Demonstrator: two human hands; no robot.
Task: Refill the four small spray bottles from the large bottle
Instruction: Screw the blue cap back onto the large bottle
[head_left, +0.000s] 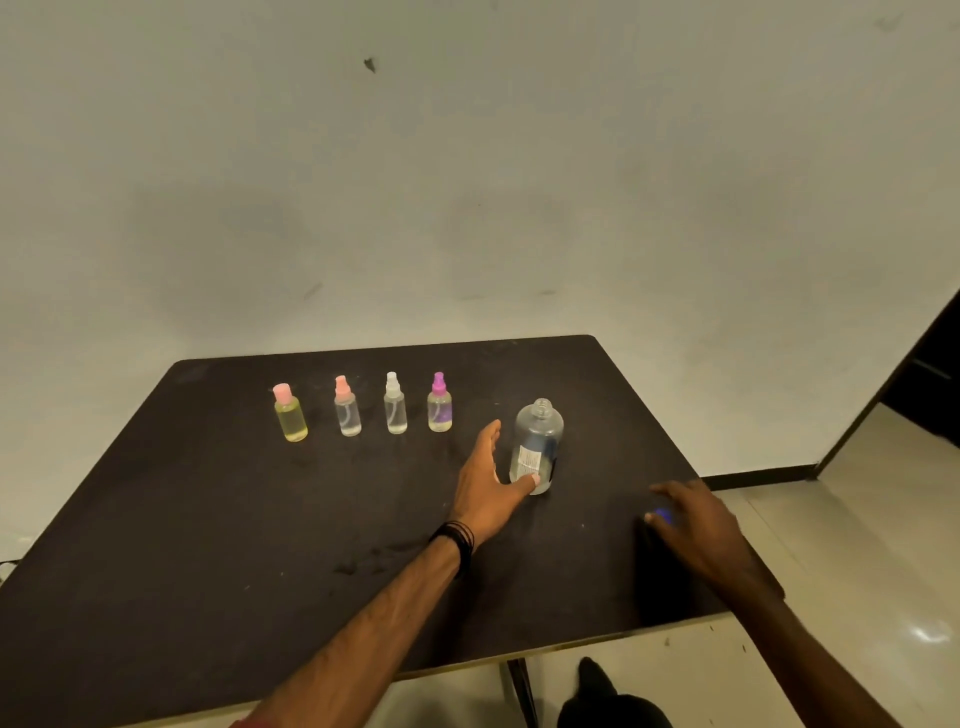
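Four small bottles stand in a row at the back of the black table (208, 519): a yellowish one with a pink cap (291, 418), a clear one with a salmon sprayer (347, 410), a clear one with a white sprayer (395, 408) and one with a magenta sprayer (439, 408). To their right the large clear bottle (538, 441) stands upright with its neck uncapped. My left hand (485, 480) lies open just left of it, thumb touching its lower front. My right hand (693, 530) rests low on the table's right side, fingers curled over a small blue cap (662, 514).
The table's right and front edges lie close to my right hand. A table leg (522, 691) and a dark shoe (597, 686) show below the front edge. A plain wall stands behind the table, and tiled floor spreads to the right.
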